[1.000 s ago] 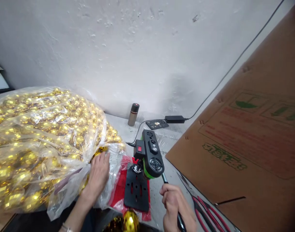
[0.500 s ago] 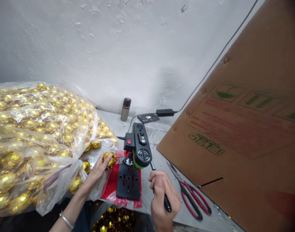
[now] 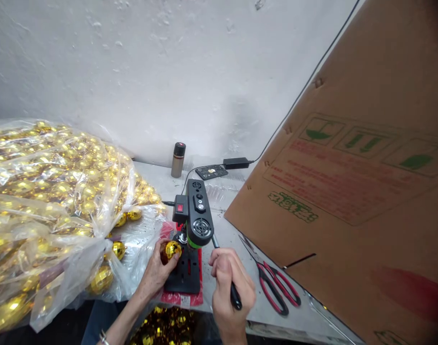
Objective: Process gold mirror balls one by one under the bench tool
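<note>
pinching a gold ball (image 3: 173, 249) between left fingers (image 3: 172, 263), right fingers (image 3: 224, 266) curled round a lever (image 3: 235, 297)

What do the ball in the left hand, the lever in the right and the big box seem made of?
Held ball: probably plastic or glass, mirror-gold finish; its small facets flash light.
Lever: likely metal, from its silvery sheen; its glossy black grip could be plastic or rubber.
Big box: most likely cardboard, matte brown, with printed red and green markings.
</note>
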Tool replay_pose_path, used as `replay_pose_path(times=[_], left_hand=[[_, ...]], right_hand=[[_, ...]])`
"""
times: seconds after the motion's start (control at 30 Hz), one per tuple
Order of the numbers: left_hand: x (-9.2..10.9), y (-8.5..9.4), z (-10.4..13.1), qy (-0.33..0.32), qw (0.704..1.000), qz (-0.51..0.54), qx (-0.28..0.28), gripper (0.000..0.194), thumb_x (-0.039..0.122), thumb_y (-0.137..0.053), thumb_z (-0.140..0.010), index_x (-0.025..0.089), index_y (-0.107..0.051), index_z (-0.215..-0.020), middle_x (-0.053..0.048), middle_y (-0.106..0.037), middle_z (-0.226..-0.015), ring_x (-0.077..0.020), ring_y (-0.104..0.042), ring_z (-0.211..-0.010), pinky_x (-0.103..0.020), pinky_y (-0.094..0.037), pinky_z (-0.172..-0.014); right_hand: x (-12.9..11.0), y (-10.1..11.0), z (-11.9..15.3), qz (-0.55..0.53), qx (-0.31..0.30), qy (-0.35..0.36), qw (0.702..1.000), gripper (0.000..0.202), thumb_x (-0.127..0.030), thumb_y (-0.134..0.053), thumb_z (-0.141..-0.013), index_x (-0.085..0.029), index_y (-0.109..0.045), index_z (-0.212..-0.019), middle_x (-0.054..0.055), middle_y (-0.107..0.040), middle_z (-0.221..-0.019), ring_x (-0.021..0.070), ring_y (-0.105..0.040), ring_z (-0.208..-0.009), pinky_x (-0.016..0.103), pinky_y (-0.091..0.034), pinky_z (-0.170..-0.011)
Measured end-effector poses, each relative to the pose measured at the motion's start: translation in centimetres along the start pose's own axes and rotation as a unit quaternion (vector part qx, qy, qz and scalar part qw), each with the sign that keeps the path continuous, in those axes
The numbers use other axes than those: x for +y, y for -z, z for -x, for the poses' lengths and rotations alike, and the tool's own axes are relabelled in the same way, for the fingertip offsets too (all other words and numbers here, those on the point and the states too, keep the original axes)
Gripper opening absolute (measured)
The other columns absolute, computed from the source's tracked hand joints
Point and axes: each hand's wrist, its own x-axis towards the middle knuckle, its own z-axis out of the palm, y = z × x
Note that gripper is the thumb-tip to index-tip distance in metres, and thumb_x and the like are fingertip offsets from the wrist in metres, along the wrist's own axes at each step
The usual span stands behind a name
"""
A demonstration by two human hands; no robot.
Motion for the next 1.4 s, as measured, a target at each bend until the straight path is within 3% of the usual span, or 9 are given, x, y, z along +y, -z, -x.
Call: replay_pose_path(times=[0.2, 0.4, 0.53, 0.73, 0.9, 1.1, 1.23, 1.4], left_hand=[[-2.3, -0.4, 0.3, -0.026, 0.998, -0.058, 0.001, 0.063, 0.058, -0.073, -0.086, 0.022, -0.062, -0.137, -0.014, -0.074, -0.135, -0.0339, -0.069, -0.126, -0.053, -0.053, -0.113], [-4.3, -1.6, 0.8, -0.084, 0.992, -0.089, -0.009, 0.058, 0.048, -0.079, -0.084, 0.023, -0.068, -0.135, -0.015, -0.075, -0.133, -0.0374, -0.069, -0.126, -0.059, -0.055, -0.111], [-3.9, -1.2, 0.6, -0.091, 0.991, -0.084, -0.056, 0.062, 0.043, -0.080, -0.081, 0.019, -0.064, -0.137, -0.019, -0.071, -0.139, -0.0395, -0.067, -0.131, -0.061, -0.052, -0.115], [-2.5, -0.1, 0.7, -0.099, 0.982, -0.099, -0.129, 0.057, 0.033, -0.077, -0.083, 0.021, -0.062, -0.137, -0.015, -0.076, -0.130, -0.0342, -0.075, -0.117, -0.054, -0.059, -0.107], [-1.5, -0.9, 0.4, -0.130, 0.976, -0.129, -0.115, 0.053, 0.028, -0.076, -0.081, 0.022, -0.065, -0.133, -0.014, -0.075, -0.129, -0.0342, -0.071, -0.120, -0.053, -0.056, -0.108], [-1.5, -1.7, 0.0, -0.140, 0.968, -0.181, -0.100, 0.046, 0.034, -0.077, -0.080, 0.022, -0.068, -0.124, -0.013, -0.075, -0.119, -0.0369, -0.067, -0.114, -0.057, -0.054, -0.105], [-1.5, -1.4, 0.0, -0.128, 0.967, -0.187, -0.115, 0.047, 0.038, -0.076, -0.082, 0.021, -0.067, -0.125, -0.014, -0.073, -0.119, -0.0369, -0.066, -0.113, -0.055, -0.055, -0.103], [-1.2, -1.4, 0.2, -0.123, 0.966, -0.192, -0.118, 0.042, 0.036, -0.075, -0.084, 0.021, -0.067, -0.122, -0.012, -0.073, -0.116, -0.0361, -0.065, -0.113, -0.054, -0.054, -0.103]], right_hand=[[-0.5, -0.2, -0.7, -0.017, 0.006, -0.050, 0.999, 0.034, -0.009, -0.045, -0.108, -0.022, -0.052, -0.078, -0.002, -0.054, -0.071, 0.0119, -0.055, -0.064, 0.025, -0.043, -0.059], [-0.9, -0.2, -0.7, -0.024, 0.011, -0.070, 0.997, 0.034, -0.012, -0.045, -0.109, -0.022, -0.053, -0.077, -0.002, -0.052, -0.070, 0.0121, -0.054, -0.063, 0.025, -0.043, -0.058], [-0.7, -0.2, -0.6, -0.020, 0.007, -0.066, 0.998, 0.033, -0.012, -0.045, -0.109, -0.022, -0.054, -0.079, -0.002, -0.053, -0.071, 0.0117, -0.055, -0.064, 0.025, -0.043, -0.059], [-0.6, -0.2, -0.3, -0.019, 0.008, -0.057, 0.998, 0.033, -0.009, -0.044, -0.109, -0.022, -0.052, -0.080, -0.002, -0.053, -0.072, 0.0117, -0.055, -0.065, 0.025, -0.043, -0.059], [-0.7, -0.1, -0.3, -0.003, -0.002, -0.041, 0.999, 0.032, -0.008, -0.043, -0.108, -0.022, -0.053, -0.082, -0.001, -0.054, -0.072, 0.0117, -0.055, -0.063, 0.025, -0.043, -0.056], [-0.3, 0.5, 0.3, 0.018, -0.023, -0.013, 0.999, 0.030, -0.004, -0.043, -0.105, -0.022, -0.053, -0.084, -0.002, -0.055, -0.073, 0.0110, -0.055, -0.061, 0.024, -0.043, -0.054], [1.2, 0.5, 2.1, 0.033, -0.033, 0.025, 0.999, 0.030, -0.005, -0.041, -0.104, -0.023, -0.050, -0.082, -0.002, -0.054, -0.072, 0.0120, -0.057, -0.063, 0.025, -0.044, -0.057], [3.3, -0.2, 4.9, 0.036, 0.001, 0.048, 0.998, 0.030, -0.008, -0.039, -0.106, -0.023, -0.053, -0.085, -0.002, -0.056, -0.073, 0.0127, -0.059, -0.064, 0.027, -0.045, -0.059]])
